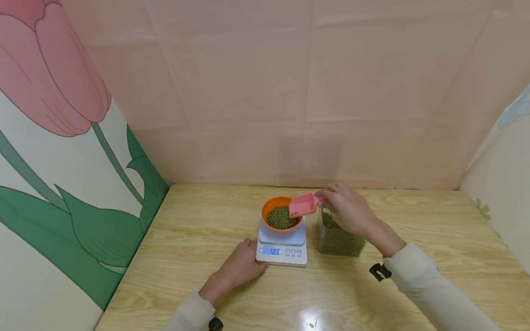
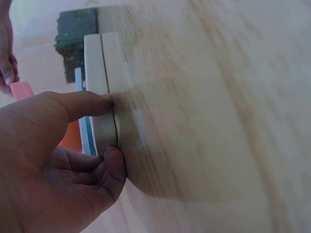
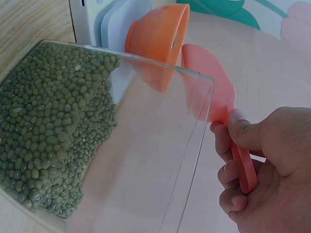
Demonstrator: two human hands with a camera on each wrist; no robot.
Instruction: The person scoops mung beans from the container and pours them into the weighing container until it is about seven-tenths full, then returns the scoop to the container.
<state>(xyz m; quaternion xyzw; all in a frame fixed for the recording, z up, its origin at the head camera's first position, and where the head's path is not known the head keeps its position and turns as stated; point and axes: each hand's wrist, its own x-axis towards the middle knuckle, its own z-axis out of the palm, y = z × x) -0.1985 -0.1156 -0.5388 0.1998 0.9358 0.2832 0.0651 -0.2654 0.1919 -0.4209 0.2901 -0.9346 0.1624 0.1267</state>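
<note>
A white kitchen scale (image 1: 282,254) with a lit display stands on the table, and an orange bowl (image 1: 266,207) of green mung beans (image 1: 281,218) sits on its platform. My left hand (image 1: 240,266) holds the scale's near left corner, thumb and fingers against its edges (image 2: 70,155). Over the bowl's right rim, my right hand (image 1: 348,208) grips the handle of a pink scoop (image 1: 303,205), which tilts toward the bowl; a few beans lie at its lip. In the right wrist view, fingers curl round the scoop's handle (image 3: 245,170).
Just right of the scale stands a clear box (image 1: 340,245) partly filled with mung beans (image 3: 48,126), below my right forearm. The wooden table (image 1: 203,218) meets a pinkish back wall (image 1: 229,146). Painted flower panels (image 1: 41,72) flank both sides.
</note>
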